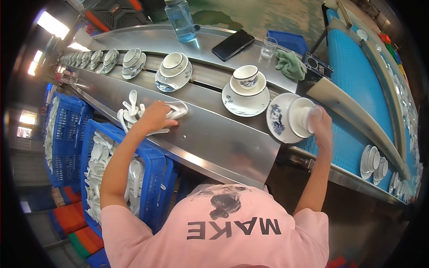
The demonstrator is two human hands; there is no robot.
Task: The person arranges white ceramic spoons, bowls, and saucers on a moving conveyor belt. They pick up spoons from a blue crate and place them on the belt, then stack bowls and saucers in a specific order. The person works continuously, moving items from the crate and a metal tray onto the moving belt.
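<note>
My left hand point(156, 117) is at a pile of white ceramic soup spoons point(133, 98) on the steel counter. Its curled fingers grip a few white spoons point(179, 110), whose bowls point right. My right hand point(322, 129), slightly blurred, is around a clear glass point(312, 117) at a stacked place setting. That stack tilts to the right, with a white cup point(303, 115), a bowl and a blue-patterned plate point(280, 117). Just left of it stands another setting: a cup point(246, 75) in a bowl point(234, 86) on a plate point(243, 107).
More settings point(174, 72) line the slotted conveyor track. Blue crates point(156, 174) of spoons stand at the left. A water bottle point(181, 23), phone point(233, 44), drinking glass point(268, 48) and green cloth point(291, 65) lie along the far ledge. A blue belt point(355, 77) carries stacked dishes point(370, 160) at right.
</note>
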